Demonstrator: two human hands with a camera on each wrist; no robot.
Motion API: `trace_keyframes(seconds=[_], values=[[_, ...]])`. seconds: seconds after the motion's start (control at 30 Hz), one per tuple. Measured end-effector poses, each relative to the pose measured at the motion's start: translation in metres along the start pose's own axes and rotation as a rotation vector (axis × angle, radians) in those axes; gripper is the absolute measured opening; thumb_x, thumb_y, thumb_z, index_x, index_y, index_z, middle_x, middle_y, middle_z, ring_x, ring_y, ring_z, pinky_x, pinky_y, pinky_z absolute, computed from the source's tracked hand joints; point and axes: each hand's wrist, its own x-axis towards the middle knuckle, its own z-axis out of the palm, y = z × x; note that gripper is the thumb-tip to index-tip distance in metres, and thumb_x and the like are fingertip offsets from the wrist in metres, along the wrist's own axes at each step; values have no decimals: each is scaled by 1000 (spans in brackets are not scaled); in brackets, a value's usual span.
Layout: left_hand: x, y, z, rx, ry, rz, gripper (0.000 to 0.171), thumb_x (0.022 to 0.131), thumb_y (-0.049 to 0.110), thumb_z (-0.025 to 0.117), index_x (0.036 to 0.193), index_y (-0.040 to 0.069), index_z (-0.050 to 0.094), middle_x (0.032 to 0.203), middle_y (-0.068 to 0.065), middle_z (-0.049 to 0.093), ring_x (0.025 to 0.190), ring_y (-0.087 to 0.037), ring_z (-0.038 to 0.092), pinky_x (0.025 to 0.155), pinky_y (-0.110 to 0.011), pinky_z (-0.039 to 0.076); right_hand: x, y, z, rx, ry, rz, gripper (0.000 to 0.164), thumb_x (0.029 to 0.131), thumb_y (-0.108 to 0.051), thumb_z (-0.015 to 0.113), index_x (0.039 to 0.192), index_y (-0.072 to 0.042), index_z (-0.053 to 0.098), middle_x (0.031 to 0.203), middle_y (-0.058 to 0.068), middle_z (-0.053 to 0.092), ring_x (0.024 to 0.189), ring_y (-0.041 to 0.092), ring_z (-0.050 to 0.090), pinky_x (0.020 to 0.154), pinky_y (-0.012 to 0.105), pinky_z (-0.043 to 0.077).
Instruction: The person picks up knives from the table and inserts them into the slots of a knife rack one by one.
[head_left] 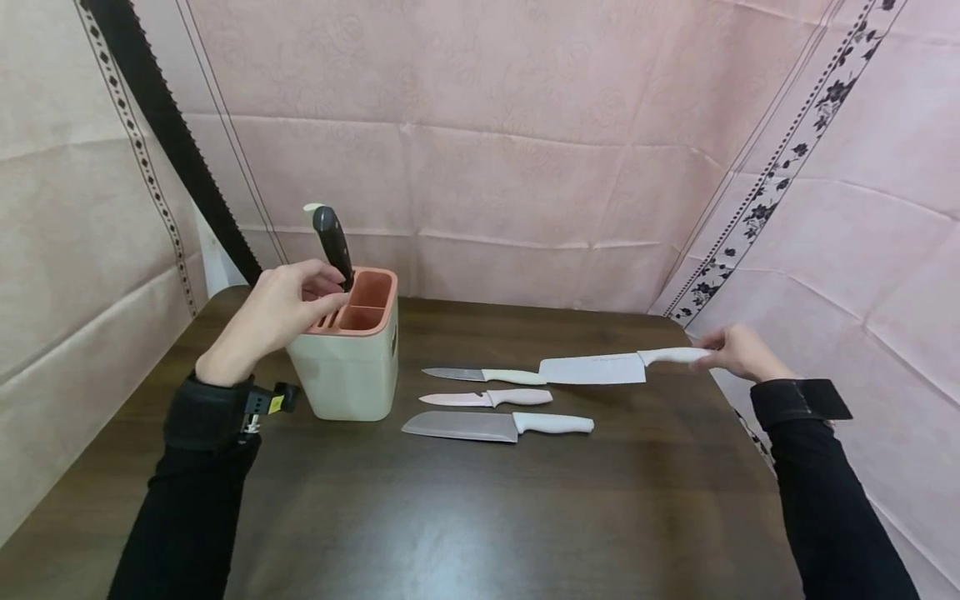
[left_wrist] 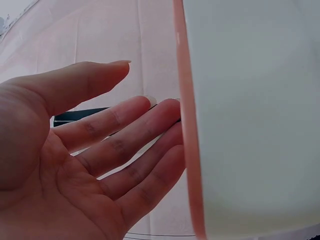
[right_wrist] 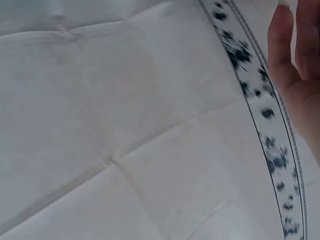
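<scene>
A pale green knife holder [head_left: 341, 375] with a pink divided top stands at the left of the table. A black-handled knife [head_left: 333, 242] stands in it, with a pale handle tip behind. My left hand [head_left: 281, 300] is at the holder's top, thumb apart from the fingers; in the left wrist view the fingers [left_wrist: 130, 135] reach the pink rim [left_wrist: 185, 100]. At the right, my right hand [head_left: 738, 352] pinches the handle end of a white cleaver [head_left: 592, 369]. Only part of that hand [right_wrist: 300, 85] shows in the right wrist view; the cleaver is not visible there.
Left of the cleaver lie a paring knife [head_left: 513, 377], a small white knife [head_left: 521, 397] and a wider white-handled knife [head_left: 555, 423], blades leftward. The paring knife's handle end meets the cleaver blade. Pink cloth [head_left: 487, 183] hangs around the brown table [head_left: 465, 517].
</scene>
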Motion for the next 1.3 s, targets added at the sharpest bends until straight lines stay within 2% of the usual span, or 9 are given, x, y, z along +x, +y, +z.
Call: trace_keyframes(seconds=[0.2, 0.37, 0.47, 0.6, 0.77, 0.87, 1.0, 1.3], values=[[-1, 0, 4, -30, -11, -12, 32, 96, 22, 59, 119, 0, 58, 115, -23, 66, 106, -36, 62, 91, -53, 50, -2, -25, -20, 49, 71, 0, 41, 78, -27, 81, 104, 3, 71, 95, 20, 72, 78, 12, 58, 67, 24, 43], [-2, 0, 5, -45, -32, -13, 35, 97, 25, 58, 122, 1, 57, 117, -22, 65, 108, -36, 61, 93, -55, 49, 1, -44, -26, 203, 164, -52, 41, 79, -23, 80, 108, 4, 69, 85, -2, 73, 71, -1, 57, 64, 18, 43], [-2, 0, 6, -48, -36, -19, 34, 97, 25, 58, 122, 1, 57, 117, -21, 65, 108, -36, 60, 93, -54, 49, 6, -56, -24, 344, 197, -66, 41, 81, -21, 78, 112, 4, 66, 76, -15, 72, 69, -1, 64, 66, 14, 46], [-2, 2, 7, -56, -40, -22, 34, 97, 24, 58, 122, 1, 57, 117, -21, 65, 108, -35, 60, 93, -54, 49, 13, -70, -18, 541, 233, -102, 40, 84, -12, 75, 117, 7, 62, 77, -18, 73, 70, 1, 69, 68, 14, 52], [-1, 4, 9, -66, -29, 5, 34, 96, 22, 60, 122, 0, 57, 116, -22, 64, 106, -35, 61, 91, -52, 50, 22, -88, -10, 648, 314, -119, 39, 85, -11, 73, 118, 7, 61, 81, -21, 71, 73, -3, 68, 66, 16, 54], [-1, 5, 11, -63, -14, 25, 33, 95, 20, 60, 121, -1, 58, 116, -22, 64, 105, -35, 61, 90, -51, 51, 28, -99, -7, 724, 344, -138, 37, 86, -9, 72, 116, 9, 61, 81, -17, 72, 71, 0, 69, 64, 16, 54], [-1, 6, 13, -61, -6, 31, 32, 95, 18, 61, 120, -1, 59, 117, -21, 62, 105, -34, 60, 92, -51, 50, 32, -112, -6, 764, 371, -187, 33, 86, -4, 70, 113, 12, 61, 81, -13, 73, 71, 3, 69, 62, 16, 54], [-3, 7, 16, -67, 1, 28, 31, 95, 18, 61, 120, 0, 59, 116, -19, 58, 106, -33, 57, 92, -51, 49, 31, -134, -12, 647, 435, -169, 41, 87, -13, 71, 122, 7, 60, 84, -25, 68, 74, -5, 67, 63, 13, 53]])
